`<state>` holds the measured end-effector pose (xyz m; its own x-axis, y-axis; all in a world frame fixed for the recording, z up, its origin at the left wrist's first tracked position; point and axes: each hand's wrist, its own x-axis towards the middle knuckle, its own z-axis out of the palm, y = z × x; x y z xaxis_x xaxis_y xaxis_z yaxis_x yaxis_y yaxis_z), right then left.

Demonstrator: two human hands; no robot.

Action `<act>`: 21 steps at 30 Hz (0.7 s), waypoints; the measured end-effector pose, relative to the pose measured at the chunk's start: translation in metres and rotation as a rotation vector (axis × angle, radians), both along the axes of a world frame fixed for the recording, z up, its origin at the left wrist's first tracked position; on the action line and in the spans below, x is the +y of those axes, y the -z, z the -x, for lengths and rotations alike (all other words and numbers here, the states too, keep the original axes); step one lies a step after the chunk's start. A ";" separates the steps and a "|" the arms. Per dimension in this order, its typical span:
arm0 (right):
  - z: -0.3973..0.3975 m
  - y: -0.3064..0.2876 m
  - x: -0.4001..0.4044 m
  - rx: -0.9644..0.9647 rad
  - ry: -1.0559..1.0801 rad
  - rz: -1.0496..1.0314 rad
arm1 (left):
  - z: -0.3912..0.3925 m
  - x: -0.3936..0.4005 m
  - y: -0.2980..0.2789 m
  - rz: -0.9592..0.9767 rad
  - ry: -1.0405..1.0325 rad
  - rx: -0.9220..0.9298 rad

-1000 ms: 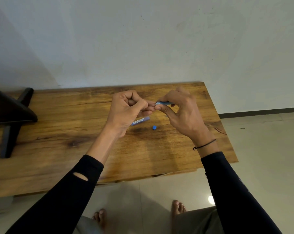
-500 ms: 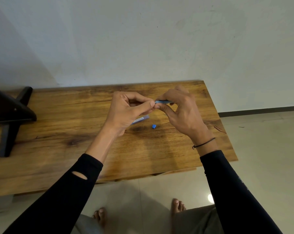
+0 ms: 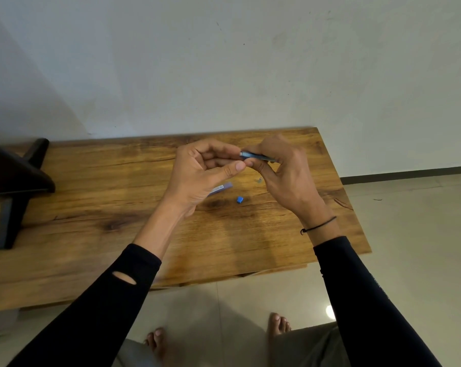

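While your right hand (image 3: 287, 178) pinches the slim blue mechanical pencil (image 3: 253, 155) between thumb and curled fingers (image 3: 264, 144), hold the barrel level so its silver end faces your left hand (image 3: 197, 176). That hand's thumb and forefinger are curled in, their tips drawn close at the pencil's end. Whether they pinch a lead between them I cannot tell, as anything that thin is lost here. Judging by the parts laid out, you are refilling the pencil. Feed in line with the barrel, gently, since a sideways push would likely snap a lead. The pencil is held above the wooden desk (image 3: 91, 234), its end just beside your left fingertips. Down on the desk, nearer you than your left fingers, lies the pale blue labelled lead tube (image 3: 223, 187). The small blue cap (image 3: 240, 199) lies under the gap between both hands, and a tiny pale piece (image 3: 258, 180) sits just beside your right thumb.
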<state>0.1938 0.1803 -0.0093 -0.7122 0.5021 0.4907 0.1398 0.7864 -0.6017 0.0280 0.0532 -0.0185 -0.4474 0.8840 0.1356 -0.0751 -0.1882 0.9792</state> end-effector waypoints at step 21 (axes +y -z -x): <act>-0.002 -0.004 0.006 -0.122 0.065 0.384 | 0.002 0.001 -0.006 -0.053 -0.178 0.070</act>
